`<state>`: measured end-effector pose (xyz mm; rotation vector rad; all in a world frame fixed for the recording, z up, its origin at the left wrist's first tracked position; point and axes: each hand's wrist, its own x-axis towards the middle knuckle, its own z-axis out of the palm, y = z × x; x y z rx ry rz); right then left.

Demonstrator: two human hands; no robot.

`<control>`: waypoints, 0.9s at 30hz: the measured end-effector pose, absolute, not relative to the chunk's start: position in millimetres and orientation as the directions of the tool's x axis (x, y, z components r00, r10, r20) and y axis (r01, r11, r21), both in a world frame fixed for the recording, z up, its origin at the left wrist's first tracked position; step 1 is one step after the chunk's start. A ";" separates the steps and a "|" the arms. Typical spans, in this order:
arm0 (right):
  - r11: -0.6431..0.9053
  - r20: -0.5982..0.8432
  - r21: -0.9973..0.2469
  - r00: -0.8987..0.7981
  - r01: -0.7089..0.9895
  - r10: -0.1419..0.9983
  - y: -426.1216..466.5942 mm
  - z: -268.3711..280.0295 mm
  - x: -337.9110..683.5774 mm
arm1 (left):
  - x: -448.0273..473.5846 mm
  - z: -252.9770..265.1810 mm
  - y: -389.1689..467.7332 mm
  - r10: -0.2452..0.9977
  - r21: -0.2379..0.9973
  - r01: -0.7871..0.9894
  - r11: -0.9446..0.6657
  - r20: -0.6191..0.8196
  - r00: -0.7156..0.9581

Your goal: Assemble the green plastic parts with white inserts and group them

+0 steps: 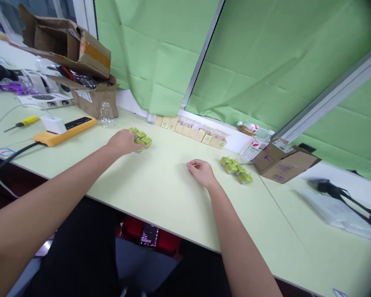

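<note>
Much open tabletop (163, 181) inside front edge (160, 225), between left fingers (137, 146), grip on packets (146, 141) unclear, and right fingers (191, 166), together.

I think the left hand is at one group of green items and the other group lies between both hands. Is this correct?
No: the head view shows the other group to the right of the right hand. The left hand is at one group.

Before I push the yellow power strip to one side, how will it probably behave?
The power strip is probably stiff, since its body looks straight and hard. It seems unlikely to roll, because it lies flat on the table. The black cable at its end may pull it or turn it as it slides.
</note>
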<state>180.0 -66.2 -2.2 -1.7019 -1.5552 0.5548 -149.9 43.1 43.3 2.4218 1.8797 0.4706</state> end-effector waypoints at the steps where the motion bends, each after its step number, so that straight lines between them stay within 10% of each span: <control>1: 0.019 0.171 -0.758 0.170 0.652 0.971 -67.1 -1.2 180.2 | -152.5 42.4 46.0 0.950 0.217 0.941 -0.260 0.229 0.210; 13: 0.042 0.348 -0.692 0.283 0.720 0.894 -69.1 7.6 187.5 | -162.3 50.4 48.0 0.938 0.172 0.956 -0.236 0.297 0.178; 22: -0.384 0.657 -0.636 0.730 0.670 0.185 -74.3 -3.2 278.7 | -39.8 81.9 18.7 0.805 0.328 0.741 -0.585 0.341 0.485; 27: -0.514 0.570 -0.549 0.745 0.659 0.346 -73.2 -20.4 307.9 | 30.2 39.1 0.7 0.684 0.430 0.537 -0.726 0.370 0.628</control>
